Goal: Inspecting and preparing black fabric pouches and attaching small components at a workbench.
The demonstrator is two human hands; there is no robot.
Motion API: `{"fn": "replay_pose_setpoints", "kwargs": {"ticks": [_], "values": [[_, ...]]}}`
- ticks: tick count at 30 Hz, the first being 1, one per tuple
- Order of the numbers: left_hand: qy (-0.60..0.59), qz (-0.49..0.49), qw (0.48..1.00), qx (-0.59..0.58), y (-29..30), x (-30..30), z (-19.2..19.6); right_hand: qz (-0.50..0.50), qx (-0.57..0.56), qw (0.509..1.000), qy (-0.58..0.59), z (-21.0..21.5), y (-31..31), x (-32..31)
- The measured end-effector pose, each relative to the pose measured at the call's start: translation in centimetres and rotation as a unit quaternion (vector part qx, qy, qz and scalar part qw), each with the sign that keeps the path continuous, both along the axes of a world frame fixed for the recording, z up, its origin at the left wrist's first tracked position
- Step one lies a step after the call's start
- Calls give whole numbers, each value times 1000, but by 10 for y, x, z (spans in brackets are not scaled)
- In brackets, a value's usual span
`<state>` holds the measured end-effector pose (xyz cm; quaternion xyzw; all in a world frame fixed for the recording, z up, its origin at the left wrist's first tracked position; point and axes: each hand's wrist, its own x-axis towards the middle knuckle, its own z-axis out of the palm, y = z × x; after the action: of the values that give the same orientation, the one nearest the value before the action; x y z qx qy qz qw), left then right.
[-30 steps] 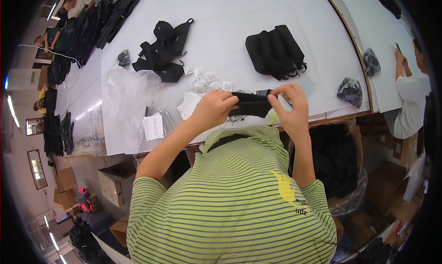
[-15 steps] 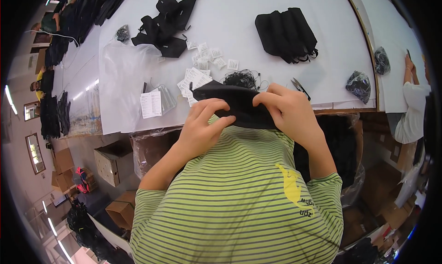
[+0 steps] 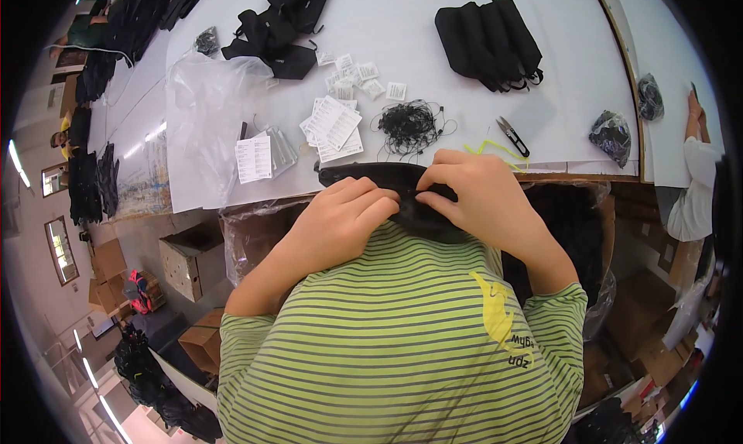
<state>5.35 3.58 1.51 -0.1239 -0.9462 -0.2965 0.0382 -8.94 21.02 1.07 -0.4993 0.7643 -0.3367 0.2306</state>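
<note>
At the table's near edge, in front of my chest, I hold a black fabric pouch [image 3: 433,221]. My left hand [image 3: 340,218] pinches its edge near the middle, fingers curled over the cloth. Close beside it, my right hand [image 3: 480,200] grips the same edge between thumb and fingers. The pouch's left end sticks out past my left hand; part of the cloth is hidden behind both hands. Just beyond lies a tangle of thin black cords [image 3: 409,126]. Thread snips [image 3: 512,137] with a yellow-green cord [image 3: 487,145] rest beyond my right hand.
Printed paper tags [image 3: 334,125] and small white labels [image 3: 364,72] lie on the white table [image 3: 402,26]. Black pouches are heaped [image 3: 282,26] far left and stacked [image 3: 489,45] far right. A clear plastic bag [image 3: 209,96] spreads at left. Open boxes [image 3: 190,262] stand below.
Both hands have come closer together on the pouch and lowered it toward me. The cord tangle and the yellow-green cord now show more fully.
</note>
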Motion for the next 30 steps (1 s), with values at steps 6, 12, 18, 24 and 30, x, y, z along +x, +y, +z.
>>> {"fn": "replay_pose_setpoints", "kwargs": {"ticks": [6, 12, 18, 24, 30], "values": [[-170, -24, 985, -36, 0, -6, 14, -14, -31, 999, -19, -9, -2, 2], [96, 47, 994, -7, -2, -4, -1, -41, -79, 996, -2, 1, 2, 16], [124, 46, 991, 0, -4, 3, -4, 7, -96, 995, 32, 5, 2, 23], [181, 35, 982, -31, -3, 1, -3, 72, -97, 990, 72, 5, 3, 21], [163, 33, 986, 19, 5, 8, -14, 107, -141, 980, 93, -1, 3, 21]]}}
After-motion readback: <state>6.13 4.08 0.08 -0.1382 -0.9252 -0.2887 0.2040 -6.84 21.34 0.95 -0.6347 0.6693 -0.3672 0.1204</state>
